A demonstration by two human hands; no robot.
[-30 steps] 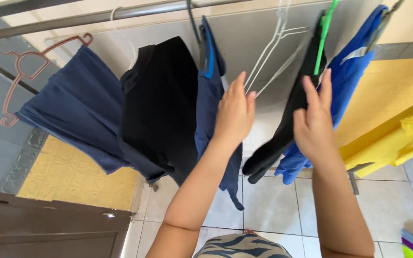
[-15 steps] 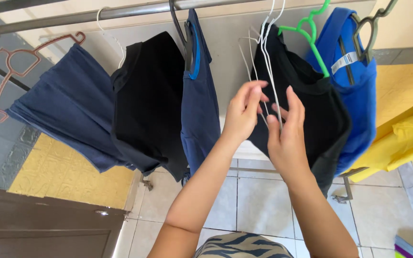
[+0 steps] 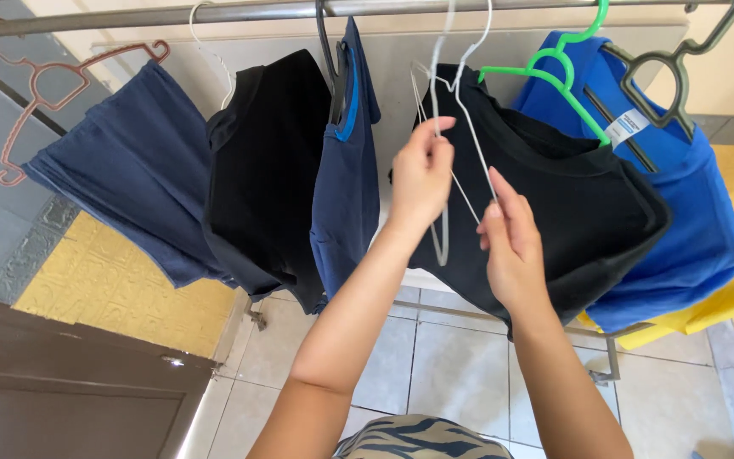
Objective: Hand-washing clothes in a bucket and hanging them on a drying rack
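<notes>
A white wire hanger point(image 3: 448, 144) is being pinched shut-fingered by the left hand point(image 3: 420, 174) – it's hanging off the metal rail point(image 3: 239, 12), beside a black shirt point(image 3: 554, 195). Its lower wire is being touched by the loosely open right hand point(image 3: 511, 246).

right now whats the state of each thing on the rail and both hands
white wire hangers: empty, hooked on rail, held by both hands
left hand: pinching a hanger wire
right hand: fingers on a hanger wire
black shirt: on green hanger
bright blue shirt: on grey hanger
pink hanger: hooked on the rail
rail: loaded with hanging clothes
</notes>
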